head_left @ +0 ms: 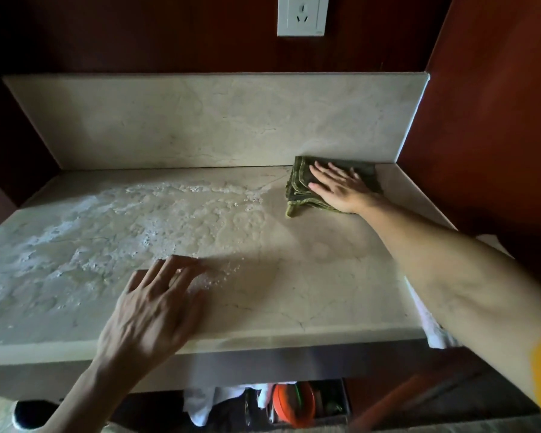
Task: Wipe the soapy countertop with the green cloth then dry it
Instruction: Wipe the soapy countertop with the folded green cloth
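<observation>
A folded green cloth lies on the beige marble countertop in the far right corner, against the backsplash. My right hand presses flat on top of it, fingers spread. White soap foam covers the left and middle of the countertop. My left hand rests palm down near the front edge, fingertips touching the foam's near border, holding nothing. The right part of the countertop around the cloth shows no foam.
A marble backsplash runs along the back, dark red wall panels behind and on the right. A white wall socket sits above. A white cloth hangs at the counter's right front corner. Orange and white items lie below the counter.
</observation>
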